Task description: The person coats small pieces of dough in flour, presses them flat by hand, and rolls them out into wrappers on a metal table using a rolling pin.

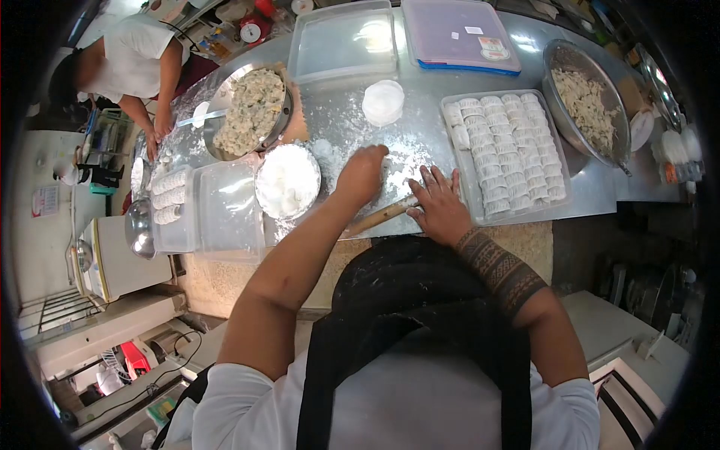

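My left hand (361,175) is closed over the floured steel table, its fingertips curled down; what they hold, if anything, is hidden. My right hand (441,206) lies over a wooden rolling pin (379,219), fingers reaching forward across it and the palm covering part of it. The pin slants along the table's near edge. Just beyond the hands sits a stack of round white dough wrappers (382,103). Left of my left hand stands a bowl (289,182) of white flour with pale dough pieces in it. A plastic tray (508,217) of folded dumplings in rows is right of my right hand.
A metal bowl of filling (255,112) stands at the left, another steel bowl (551,64) of filling at the right. Clear containers (343,45) and a lidded purple box (457,34) line the back. A co-worker (142,60) works at the table's left end.
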A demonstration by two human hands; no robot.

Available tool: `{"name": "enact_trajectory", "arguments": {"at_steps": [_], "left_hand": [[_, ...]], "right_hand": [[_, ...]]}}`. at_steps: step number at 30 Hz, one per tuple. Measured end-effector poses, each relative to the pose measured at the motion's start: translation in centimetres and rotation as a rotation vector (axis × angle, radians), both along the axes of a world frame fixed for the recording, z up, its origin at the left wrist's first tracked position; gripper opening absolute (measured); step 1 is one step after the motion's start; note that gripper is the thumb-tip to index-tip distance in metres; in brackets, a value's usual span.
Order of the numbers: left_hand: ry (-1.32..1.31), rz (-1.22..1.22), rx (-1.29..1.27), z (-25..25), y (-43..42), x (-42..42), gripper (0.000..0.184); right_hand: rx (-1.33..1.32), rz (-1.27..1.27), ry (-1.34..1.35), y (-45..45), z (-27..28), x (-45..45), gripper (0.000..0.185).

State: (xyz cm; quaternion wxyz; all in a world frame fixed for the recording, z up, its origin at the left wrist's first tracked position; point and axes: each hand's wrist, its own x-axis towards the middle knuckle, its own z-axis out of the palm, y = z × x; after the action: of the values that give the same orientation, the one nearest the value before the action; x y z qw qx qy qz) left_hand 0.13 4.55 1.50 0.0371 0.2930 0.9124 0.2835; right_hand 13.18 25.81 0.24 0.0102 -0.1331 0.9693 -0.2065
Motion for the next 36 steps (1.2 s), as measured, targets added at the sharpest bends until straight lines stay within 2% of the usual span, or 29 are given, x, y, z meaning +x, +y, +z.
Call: {"name": "enact_trajectory", "arguments": {"at_steps": [1,4,7,8,11,14,17,20,23,24,27,30,32,34,36], "left_hand": [[-0.057,-0.038,-0.042,0.0,0.1,0.1,0.033],[-0.431,0.202,0.102,2.4,0.4,0.6,0.035],[-0.004,0.15,-0.031,-1.2,-1.5,-2.2,0.034],[-0.098,0.131,-0.087,-1.9,-1.4,-2.7,0.033],[-0.165,-0.01,-0.124,-2.4,-0.7,-2.6,0.031],[-0.531,0.055,-0.037,-0.3,0.0,-1.6,0.031],[-0.553,0.061,-0.05,-0.5,0.0,-0.7,0.031],[-0.609,0.117,-0.07,-0.1,0.1,-0.8,0.04],[-0.62,0.25,0.096,-0.6,-0.3,-1.3,0.052],[-0.652,0.232,0.065,0.0,-0.4,-1.6,0.06],[-0.628,0.222,0.05,-0.3,-0.3,-1.7,0.054],[-0.886,0.375,0.241,-0.6,-0.3,-1.2,0.044],[-0.883,0.269,0.104,-1.3,-0.9,-1.0,0.035],[-0.898,0.212,-0.04,-0.5,-0.9,-0.9,0.025],[-0.645,0.08,-0.212,0.7,-0.7,-1.5,0.026]], "right_hand": [[0.002,-0.001,-0.003,0.0,0.1,0.0,0.066],[0.017,0.008,-0.007,0.2,0.2,0.0,0.068],[0.052,0.017,0.01,0.1,-0.3,-0.2,0.069],[0.05,0.024,0.008,0.1,-0.3,-0.3,0.07],[0.05,0.045,-0.002,0.4,0.0,-0.5,0.07],[0.044,0.05,-0.016,0.2,0.2,-0.5,0.069],[0.072,0.053,-0.006,-0.1,0.6,-2.6,0.068],[0.143,0.025,0.005,-1.9,0.7,-7.9,0.069],[0.175,0.002,0.04,-3.1,-0.6,-12.0,0.07],[0.178,0.007,0.053,-3.4,-0.5,-12.6,0.07],[0.11,0.012,0.073,-2.9,-0.2,-11.3,0.071],[0.079,0.036,-0.01,-0.8,0.5,-4.8,0.072],[0.115,0.076,-0.126,0.4,1.7,-1.7,0.072],[0.15,0.086,-0.077,-0.3,1.6,-3.5,0.072],[0.204,0.086,-0.008,-1.7,0.2,-7.8,0.07]]}}
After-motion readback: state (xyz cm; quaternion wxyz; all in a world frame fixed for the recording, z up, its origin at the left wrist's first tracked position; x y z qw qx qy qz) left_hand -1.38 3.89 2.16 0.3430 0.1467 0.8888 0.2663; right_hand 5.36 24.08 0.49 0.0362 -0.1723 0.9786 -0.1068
